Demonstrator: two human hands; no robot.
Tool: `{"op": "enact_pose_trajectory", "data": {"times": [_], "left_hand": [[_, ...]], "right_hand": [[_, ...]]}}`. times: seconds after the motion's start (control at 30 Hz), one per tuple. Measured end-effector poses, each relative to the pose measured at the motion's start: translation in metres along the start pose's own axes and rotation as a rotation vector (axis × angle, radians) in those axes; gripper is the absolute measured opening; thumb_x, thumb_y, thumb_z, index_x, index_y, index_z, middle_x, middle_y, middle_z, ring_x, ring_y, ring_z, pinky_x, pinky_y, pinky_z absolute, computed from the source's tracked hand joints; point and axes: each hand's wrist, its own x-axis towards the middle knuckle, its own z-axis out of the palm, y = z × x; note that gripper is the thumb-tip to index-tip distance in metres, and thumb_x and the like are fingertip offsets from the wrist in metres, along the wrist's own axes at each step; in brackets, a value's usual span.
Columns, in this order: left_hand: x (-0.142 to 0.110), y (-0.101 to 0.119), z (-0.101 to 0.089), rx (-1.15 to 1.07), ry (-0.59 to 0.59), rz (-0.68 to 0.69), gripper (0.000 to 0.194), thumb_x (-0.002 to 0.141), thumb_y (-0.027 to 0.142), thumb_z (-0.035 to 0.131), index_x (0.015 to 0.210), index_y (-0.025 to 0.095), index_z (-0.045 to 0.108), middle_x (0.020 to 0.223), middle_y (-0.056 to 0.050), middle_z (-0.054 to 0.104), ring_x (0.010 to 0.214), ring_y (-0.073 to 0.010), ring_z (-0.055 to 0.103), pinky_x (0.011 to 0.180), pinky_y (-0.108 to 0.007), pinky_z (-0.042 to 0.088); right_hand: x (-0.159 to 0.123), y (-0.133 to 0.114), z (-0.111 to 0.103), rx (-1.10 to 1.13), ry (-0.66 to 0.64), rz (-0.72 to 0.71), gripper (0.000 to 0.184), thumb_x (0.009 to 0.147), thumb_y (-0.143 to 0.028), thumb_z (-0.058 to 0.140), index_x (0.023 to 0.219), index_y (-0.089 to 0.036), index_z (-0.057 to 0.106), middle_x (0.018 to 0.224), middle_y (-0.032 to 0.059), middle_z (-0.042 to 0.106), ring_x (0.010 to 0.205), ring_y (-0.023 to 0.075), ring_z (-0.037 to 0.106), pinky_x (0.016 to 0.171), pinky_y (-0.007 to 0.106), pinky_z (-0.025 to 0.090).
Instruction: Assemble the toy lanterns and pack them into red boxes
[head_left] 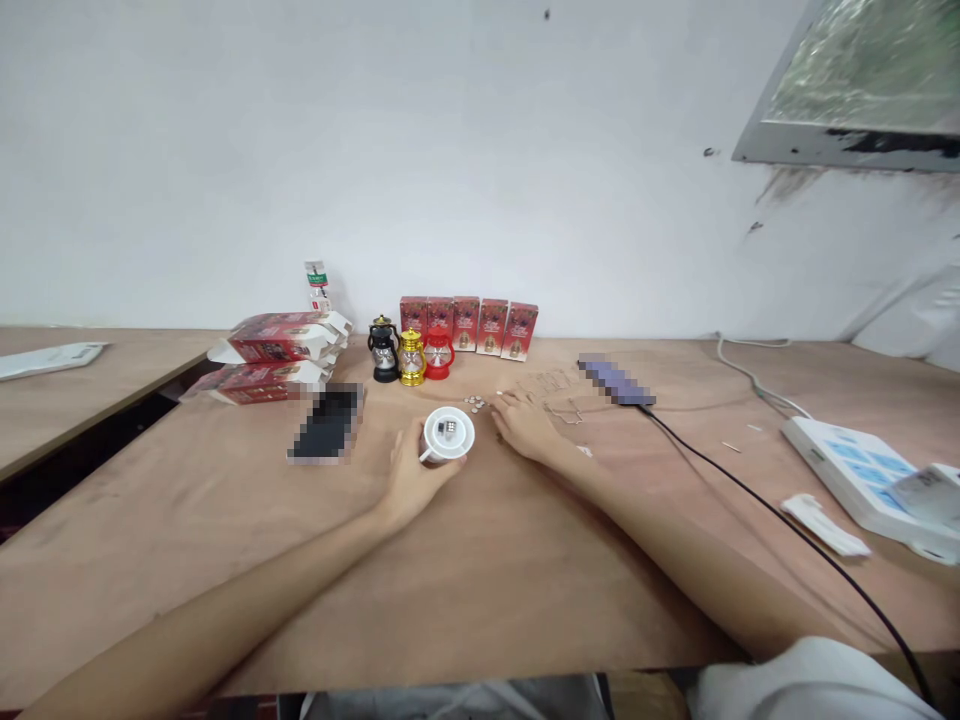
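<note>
Lantern (pixel 450 447), white and, by its look, turned base up, sits around the middle of the counter (pixel 465 560), in the left hand (pixel 418 475). That hand curls round its side, thumb on the near edge; a small handle-like loop juts out on the near left. A recess in the round face shows small dark and silvery parts, with no cover seen over them. Just beyond lie several loose discs (pixel 474 404). The right hand (pixel 526 427) rests palm down just right of them, fingers loosely spread — whether a disc is under the fingertips, I cannot tell.

Judging by how things lie, the white piece is part-way through being worked on, its recess uncovered and the discs loose. A black lantern (pixel 385 362), a gold lantern (pixel 412 365) and a red lantern (pixel 438 362) stand upright farther off and look whole.

Behind them, five red boxes (pixel 466 325) stand in a row, each with pale lettering too small to read. To the left, red cartons (pixel 277 345) lie with flaps loose; behind rises a bottle (pixel 317 285) with a green-and-white label — its wording is illegible, as is any print on the power strip (pixel 844 470) at right.
</note>
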Motion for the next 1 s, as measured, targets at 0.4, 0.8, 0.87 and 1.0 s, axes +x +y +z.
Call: {"op": "enact_pose_trajectory", "data": {"times": [0.4,0.8,0.87,1.0], "left_hand": [[0.001,0.003,-0.003,-0.153,-0.001,0.047,0.04,0.059,0.024,0.074,0.094,0.019,0.054,0.097,-0.004,0.066,0.099,-0.0238,0.061,0.089,-0.039,0.045],[0.003,0.0,-0.002,-0.194,-0.008,0.112,0.038,0.06,0.024,0.071,0.092,0.019,0.053,0.093,-0.003,0.065,0.089,-0.0205,0.062,0.082,-0.035,0.048],[0.003,0.0,-0.002,-0.191,-0.004,0.115,0.039,0.06,0.024,0.071,0.094,0.019,0.053,0.096,-0.004,0.065,0.092,-0.0212,0.061,0.084,-0.036,0.048],[0.003,0.001,-0.003,-0.189,-0.013,0.098,0.039,0.061,0.025,0.071,0.094,0.019,0.052,0.096,-0.004,0.065,0.095,-0.0225,0.061,0.086,-0.037,0.047]], "right_hand": [[-0.01,0.012,-0.006,0.014,-0.107,0.057,0.041,0.095,-0.021,0.028,0.126,-0.01,0.052,0.134,0.0157,0.054,0.122,0.0272,0.052,0.098,0.041,0.043],[-0.079,0.043,0.017,0.35,0.154,0.029,0.051,0.084,-0.012,0.031,0.13,-0.022,0.05,0.131,0.0086,0.057,0.119,0.023,0.056,0.102,0.047,0.045],[-0.074,0.044,0.018,0.408,0.213,-0.003,0.054,0.08,-0.008,0.033,0.128,-0.023,0.051,0.125,0.0072,0.062,0.113,0.0227,0.059,0.098,0.047,0.047],[-0.056,0.043,0.021,0.489,0.296,-0.001,0.054,0.074,-0.003,0.035,0.122,-0.021,0.054,0.113,0.0087,0.067,0.104,0.0239,0.063,0.09,0.047,0.052]]}}
